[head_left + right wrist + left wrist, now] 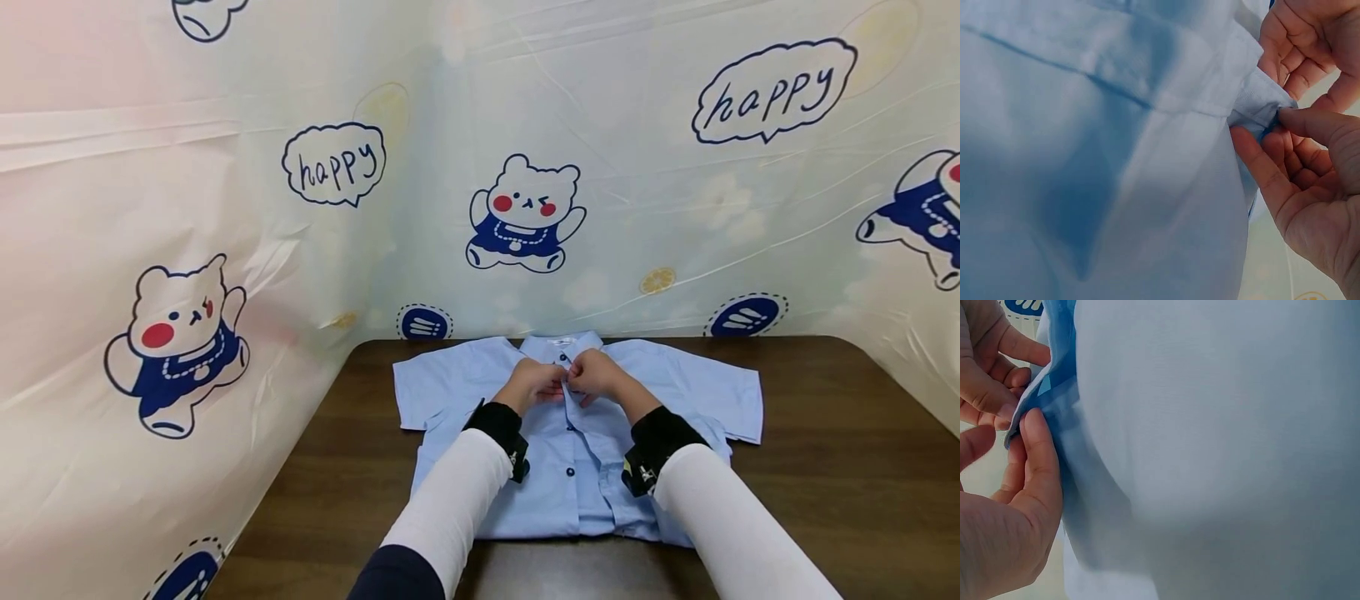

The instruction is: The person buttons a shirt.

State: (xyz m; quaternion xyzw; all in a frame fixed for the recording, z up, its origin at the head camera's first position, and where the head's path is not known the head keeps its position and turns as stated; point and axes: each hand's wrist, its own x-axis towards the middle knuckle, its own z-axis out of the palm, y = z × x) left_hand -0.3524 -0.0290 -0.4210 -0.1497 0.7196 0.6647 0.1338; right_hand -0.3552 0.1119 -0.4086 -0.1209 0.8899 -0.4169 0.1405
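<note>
A light blue short-sleeved shirt lies spread front-up on the table, collar at the far end, dark buttons down its middle. Just below the collar, both hands meet at the front opening. My right hand pinches the placket edge between thumb and fingers. From the other side, my left hand holds the same edge with its fingertips; its thumb stands apart from the cloth in the left wrist view. Lower buttons show on the left front panel. Whatever lies between the fingertips is hidden.
The brown wooden table extends on both sides of the shirt. Behind and to the sides hangs a pale curtain printed with bears and the word "happy". A greyish patch is at the table's near edge.
</note>
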